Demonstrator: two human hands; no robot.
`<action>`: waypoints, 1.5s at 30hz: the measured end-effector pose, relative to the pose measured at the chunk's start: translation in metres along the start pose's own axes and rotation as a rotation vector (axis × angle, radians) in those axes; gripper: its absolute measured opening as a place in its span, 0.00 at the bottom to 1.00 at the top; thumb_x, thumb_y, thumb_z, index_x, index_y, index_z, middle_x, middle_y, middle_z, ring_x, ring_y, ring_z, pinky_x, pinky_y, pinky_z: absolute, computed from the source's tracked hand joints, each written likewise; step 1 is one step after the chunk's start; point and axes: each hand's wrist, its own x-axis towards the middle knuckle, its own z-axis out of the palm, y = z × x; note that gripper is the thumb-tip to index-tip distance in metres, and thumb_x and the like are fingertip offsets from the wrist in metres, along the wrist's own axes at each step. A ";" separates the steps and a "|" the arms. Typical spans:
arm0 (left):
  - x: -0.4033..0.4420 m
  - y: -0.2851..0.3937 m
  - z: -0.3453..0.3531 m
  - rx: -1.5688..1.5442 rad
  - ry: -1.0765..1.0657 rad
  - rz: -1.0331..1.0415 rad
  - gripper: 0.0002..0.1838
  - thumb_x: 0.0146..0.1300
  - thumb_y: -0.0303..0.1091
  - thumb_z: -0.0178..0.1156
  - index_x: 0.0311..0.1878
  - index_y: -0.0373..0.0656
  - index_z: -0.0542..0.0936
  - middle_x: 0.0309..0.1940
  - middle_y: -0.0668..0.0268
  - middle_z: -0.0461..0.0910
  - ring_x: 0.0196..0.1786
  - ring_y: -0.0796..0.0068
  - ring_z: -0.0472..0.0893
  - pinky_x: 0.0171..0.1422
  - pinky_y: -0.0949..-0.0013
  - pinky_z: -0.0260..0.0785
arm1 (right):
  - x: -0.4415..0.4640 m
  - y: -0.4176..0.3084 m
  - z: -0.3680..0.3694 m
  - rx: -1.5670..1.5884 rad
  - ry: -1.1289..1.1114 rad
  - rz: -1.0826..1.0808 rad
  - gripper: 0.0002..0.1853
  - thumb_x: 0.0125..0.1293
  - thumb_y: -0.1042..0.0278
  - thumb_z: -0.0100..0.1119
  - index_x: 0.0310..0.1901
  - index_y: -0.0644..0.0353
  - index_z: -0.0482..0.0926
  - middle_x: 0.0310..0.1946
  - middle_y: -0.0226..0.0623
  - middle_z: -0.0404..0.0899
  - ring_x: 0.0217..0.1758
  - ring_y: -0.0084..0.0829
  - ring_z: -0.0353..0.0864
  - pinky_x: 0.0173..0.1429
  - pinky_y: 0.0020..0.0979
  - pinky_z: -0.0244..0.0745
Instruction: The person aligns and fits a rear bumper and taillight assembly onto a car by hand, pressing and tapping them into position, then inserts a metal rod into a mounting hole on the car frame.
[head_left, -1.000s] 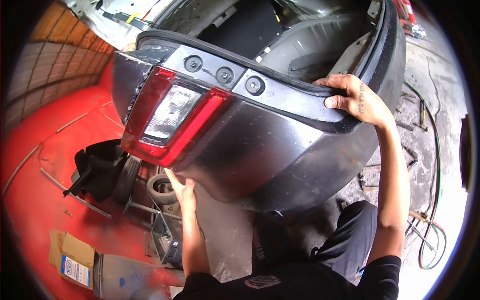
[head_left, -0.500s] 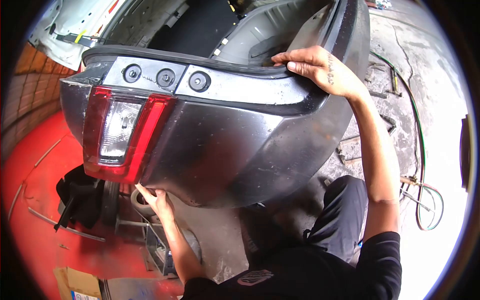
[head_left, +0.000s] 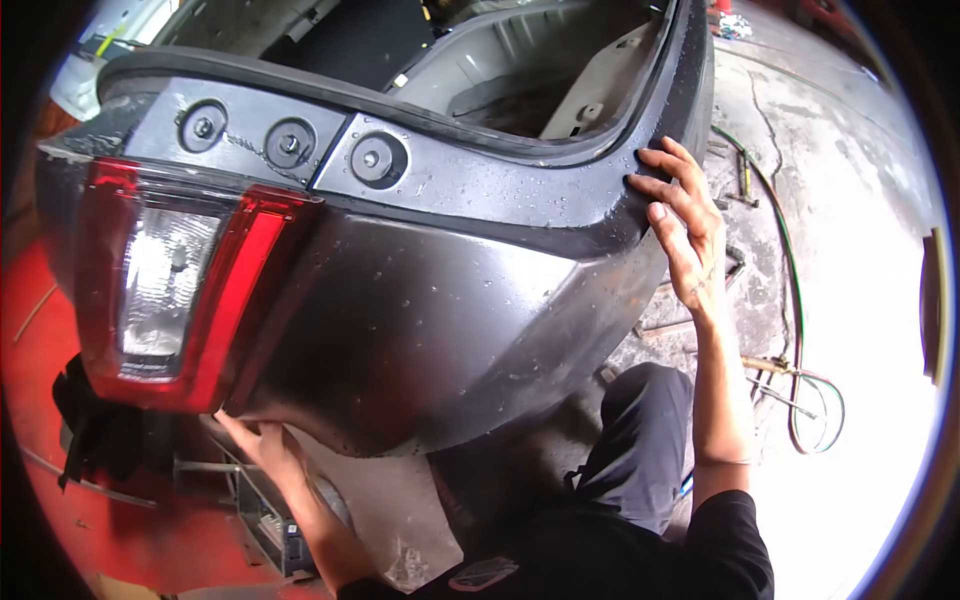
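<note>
The dark grey rear panel [head_left: 430, 310] of a car fills the middle, with water drops on it. A red and clear tail light [head_left: 175, 285] sits at its left end. My left hand [head_left: 275, 452] is at the panel's lower edge, under the tail light's bottom corner, index finger and thumb apart; its other fingers are partly hidden. My right hand [head_left: 690, 225] is open, its spread fingertips touching the upper right corner of the panel, outside the black rubber seal [head_left: 470, 150] of the trunk opening.
The open trunk [head_left: 520, 75] lies beyond the seal. A hose [head_left: 795, 290] and metal tools lie on the concrete floor [head_left: 860, 220] at right. Below left are a black plastic piece [head_left: 95, 420], a metal frame [head_left: 270, 525] and a red surface [head_left: 180, 550].
My right hand has left the seal's edge and shifted outward to the panel's corner, fingers spreading. My left hand stays under the tail light. The view has moved closer, and the car appears further left.
</note>
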 end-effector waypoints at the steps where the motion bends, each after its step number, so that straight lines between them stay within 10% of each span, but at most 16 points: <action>1: 0.000 -0.001 0.001 -0.008 0.009 0.008 0.48 0.61 0.42 0.75 0.78 0.43 0.57 0.65 0.61 0.70 0.66 0.65 0.73 0.72 0.60 0.65 | 0.000 -0.001 0.002 0.010 0.002 0.032 0.18 0.69 0.60 0.57 0.53 0.59 0.88 0.63 0.46 0.80 0.79 0.53 0.64 0.80 0.51 0.59; 7: -0.039 -0.054 -0.047 0.544 -0.116 0.216 0.45 0.72 0.46 0.59 0.82 0.34 0.49 0.75 0.51 0.65 0.69 0.58 0.73 0.71 0.56 0.67 | 0.001 -0.010 0.005 -0.039 -0.005 0.143 0.18 0.68 0.65 0.55 0.52 0.63 0.88 0.65 0.47 0.79 0.82 0.53 0.61 0.81 0.51 0.58; 13: -0.026 0.016 -0.017 0.250 -0.366 -0.262 0.46 0.74 0.45 0.59 0.78 0.27 0.44 0.73 0.40 0.60 0.72 0.49 0.68 0.78 0.49 0.58 | 0.011 -0.040 -0.003 -0.140 -0.129 0.283 0.22 0.62 0.75 0.51 0.55 0.65 0.85 0.70 0.45 0.76 0.85 0.52 0.55 0.84 0.49 0.55; 19: -0.001 0.061 -0.014 0.341 -0.614 -0.288 0.49 0.71 0.30 0.63 0.79 0.31 0.36 0.76 0.36 0.53 0.77 0.44 0.62 0.82 0.45 0.50 | 0.025 -0.071 -0.011 -0.383 -0.306 0.378 0.29 0.57 0.86 0.52 0.62 0.63 0.82 0.74 0.40 0.72 0.84 0.52 0.55 0.84 0.49 0.57; 27: 0.019 0.111 -0.025 0.387 -0.756 -0.654 0.54 0.70 0.28 0.64 0.82 0.36 0.31 0.81 0.40 0.46 0.78 0.44 0.63 0.77 0.50 0.62 | 0.030 -0.101 0.017 -0.467 -0.335 0.528 0.30 0.61 0.80 0.51 0.68 0.66 0.76 0.73 0.52 0.70 0.80 0.53 0.63 0.84 0.47 0.57; 30: 0.026 0.134 -0.019 0.257 -0.783 -1.143 0.51 0.71 0.31 0.65 0.83 0.34 0.38 0.81 0.47 0.51 0.76 0.48 0.67 0.74 0.53 0.69 | 0.037 -0.130 -0.005 -0.277 -0.453 0.621 0.31 0.62 0.79 0.52 0.70 0.62 0.75 0.72 0.54 0.71 0.75 0.53 0.71 0.82 0.46 0.60; 32: 0.021 0.141 -0.020 0.220 -1.148 -1.234 0.38 0.71 0.34 0.66 0.79 0.36 0.61 0.72 0.48 0.68 0.73 0.49 0.74 0.69 0.55 0.73 | 0.027 -0.184 -0.025 -0.145 -0.286 0.838 0.29 0.64 0.77 0.54 0.69 0.61 0.75 0.69 0.56 0.75 0.72 0.54 0.74 0.77 0.45 0.67; 37: 0.034 0.228 0.077 -0.084 -1.568 -0.699 0.26 0.70 0.34 0.66 0.67 0.33 0.76 0.67 0.46 0.77 0.67 0.48 0.79 0.69 0.56 0.73 | -0.180 -0.272 -0.089 -0.349 -0.260 1.301 0.20 0.67 0.73 0.56 0.60 0.64 0.82 0.52 0.58 0.85 0.59 0.52 0.85 0.63 0.44 0.76; 38: 0.035 0.229 0.100 -0.084 -1.591 -0.503 0.23 0.70 0.33 0.66 0.64 0.32 0.78 0.64 0.45 0.80 0.67 0.47 0.80 0.69 0.55 0.73 | -0.224 -0.295 -0.107 -0.527 -0.577 1.489 0.20 0.64 0.75 0.55 0.57 0.67 0.83 0.51 0.61 0.84 0.60 0.54 0.83 0.63 0.48 0.75; 39: 0.050 0.245 0.130 -0.128 -1.538 -0.231 0.22 0.69 0.32 0.66 0.62 0.32 0.79 0.60 0.43 0.82 0.66 0.45 0.80 0.71 0.55 0.72 | -0.348 -0.312 -0.108 -0.497 -0.162 1.361 0.19 0.60 0.76 0.55 0.53 0.68 0.83 0.50 0.61 0.83 0.58 0.59 0.80 0.64 0.52 0.73; 45: 0.116 0.247 0.260 0.084 -1.286 0.164 0.20 0.67 0.32 0.66 0.60 0.31 0.81 0.58 0.45 0.83 0.63 0.44 0.81 0.70 0.53 0.71 | -0.555 -0.484 -0.186 -0.524 -0.251 1.662 0.18 0.57 0.76 0.56 0.49 0.66 0.86 0.33 0.53 0.87 0.42 0.53 0.87 0.51 0.50 0.81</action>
